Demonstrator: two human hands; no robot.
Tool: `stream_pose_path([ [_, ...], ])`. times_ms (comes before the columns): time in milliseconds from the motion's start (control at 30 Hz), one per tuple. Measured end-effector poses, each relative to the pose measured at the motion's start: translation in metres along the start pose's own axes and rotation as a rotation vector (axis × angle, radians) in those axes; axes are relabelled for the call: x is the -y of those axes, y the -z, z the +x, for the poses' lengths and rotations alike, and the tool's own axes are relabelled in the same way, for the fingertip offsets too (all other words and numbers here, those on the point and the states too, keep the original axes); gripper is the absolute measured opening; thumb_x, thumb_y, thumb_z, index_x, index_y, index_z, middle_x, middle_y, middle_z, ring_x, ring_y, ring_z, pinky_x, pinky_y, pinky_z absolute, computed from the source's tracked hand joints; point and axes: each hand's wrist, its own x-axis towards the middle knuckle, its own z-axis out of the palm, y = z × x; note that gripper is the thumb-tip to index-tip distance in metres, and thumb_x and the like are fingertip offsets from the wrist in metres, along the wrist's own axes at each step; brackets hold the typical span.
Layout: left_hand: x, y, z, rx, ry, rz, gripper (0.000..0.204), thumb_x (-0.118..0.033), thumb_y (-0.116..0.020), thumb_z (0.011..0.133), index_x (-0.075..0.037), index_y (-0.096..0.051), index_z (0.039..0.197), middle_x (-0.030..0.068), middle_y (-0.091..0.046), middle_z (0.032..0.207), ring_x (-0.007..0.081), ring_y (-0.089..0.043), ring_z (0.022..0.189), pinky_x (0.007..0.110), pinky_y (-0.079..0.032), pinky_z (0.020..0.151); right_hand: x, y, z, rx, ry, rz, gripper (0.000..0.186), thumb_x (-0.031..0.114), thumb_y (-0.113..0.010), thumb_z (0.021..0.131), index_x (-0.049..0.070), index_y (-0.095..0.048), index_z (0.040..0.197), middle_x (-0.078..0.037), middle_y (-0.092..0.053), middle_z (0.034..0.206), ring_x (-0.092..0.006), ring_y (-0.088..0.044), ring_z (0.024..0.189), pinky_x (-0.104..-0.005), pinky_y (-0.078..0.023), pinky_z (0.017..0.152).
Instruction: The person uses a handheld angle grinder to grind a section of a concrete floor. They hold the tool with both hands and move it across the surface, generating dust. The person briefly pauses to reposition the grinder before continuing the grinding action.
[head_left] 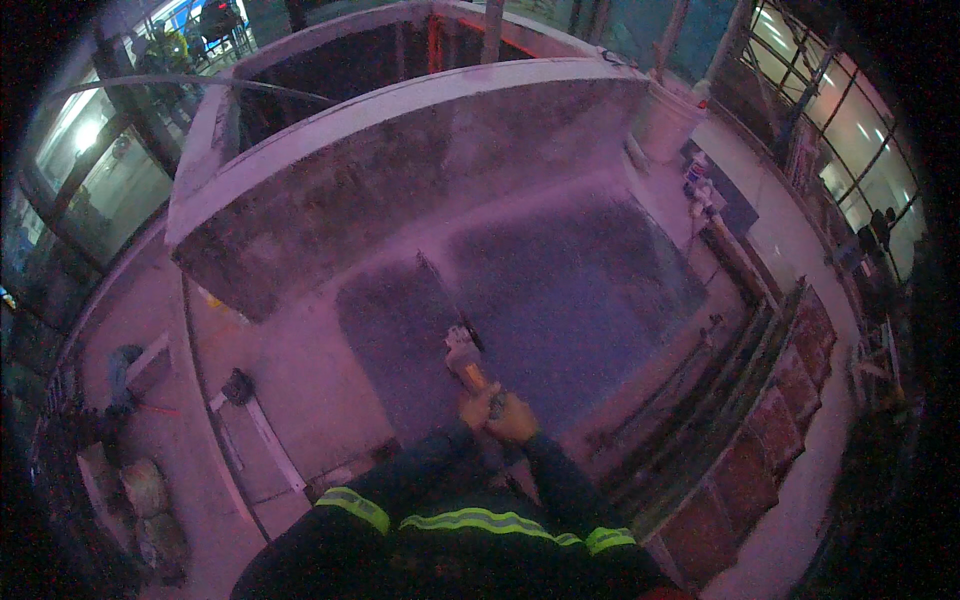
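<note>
1. Handheld tool [466, 366]: its front end points forward over the dark slab [590, 280].
2. Left hand [475, 408]: fingers closed around the tool's body.
3. Right hand [514, 418]: wrapped around the tool's rear.
4. Pale bucket [668, 125]: upper right, beside the low wall [420, 135].

Rough, matt wall [420, 165], matt dark surface [570, 270], cloth sleeves [430, 468], smooth plastic-looking bucket [668, 122]

A tool [466, 362] is in the person's left hand [475, 409] and right hand [514, 419], over the floor [580, 310]. Beyond stands a wall [430, 145], a bucket [668, 122] beside its right end. Beams [690, 425] lie rightward, a strip [274, 446] leftward.
</note>
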Motion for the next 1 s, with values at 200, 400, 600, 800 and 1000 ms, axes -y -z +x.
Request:
stream_pose_path([
  [200,-0.003,-0.007,-0.038,0.007,-0.165,0.135,0.069,-0.064,-0.07,0.066,-0.005,-0.065,0.103,0.0094,-0.067,0.091,0.0278,-0.064,0.078,0.038,-0.051,0.075,-0.013,0.002,-0.02,0.037,-0.047,-0.018,0.068,0.038,-0.075,0.064,0.001,-0.05,0.115,-0.025,-0.063,0.1,-0.0425,-0.061,0.094,-0.0484,-0.05,0.078],
  [400,0.003,-0.007,-0.062,0.079,-0.384,-0.278,0.041,-0.029,-0.069,0.081,-0.002,-0.055,0.108,0.0091,-0.062,0.092,0.0191,-0.061,0.077,0.034,-0.05,0.068,0.016,0.011,-0.057,-0.11,0.108,0.092,0.066,0.036,-0.076,0.063,0.0,-0.048,0.111,-0.025,-0.064,0.089,-0.0426,-0.063,0.083,-0.0491,-0.052,0.069],
  [600,-0.04,0.02,-0.097,0.081,-0.323,-0.4,0.037,-0.022,-0.07,0.081,-0.006,-0.053,0.11,0.0074,-0.062,0.095,0.0198,-0.062,0.079,0.034,-0.052,0.066,0.035,0.015,-0.068,-0.134,0.266,0.071,0.066,0.038,-0.075,0.064,-0.001,-0.046,0.109,-0.026,-0.062,0.089,-0.0456,-0.06,0.084,-0.05,-0.048,0.071],
  [800,0.026,0.065,-0.09,-0.151,-0.333,-0.275,0.037,-0.027,-0.069,0.082,-0.005,-0.056,0.109,0.0074,-0.062,0.094,0.0196,-0.062,0.08,0.036,-0.052,0.069,0.058,-0.006,-0.097,0.09,0.207,0.084,0.067,0.039,-0.075,0.064,0.0,-0.048,0.11,-0.026,-0.062,0.091,-0.0429,-0.061,0.088,-0.0484,-0.049,0.073],
  [1000,0.093,0.102,-0.078,-0.245,-0.249,-0.38,0.031,-0.029,-0.06,0.087,-0.002,-0.059,0.102,0.0082,-0.065,0.091,0.02,-0.064,0.075,0.034,-0.053,0.072,0.053,-0.026,-0.113,0.206,0.369,0.074,0.076,0.042,-0.076,0.065,0.0,-0.046,0.121,-0.024,-0.063,0.098,-0.0389,-0.063,0.09,-0.0454,-0.05,0.076],
])
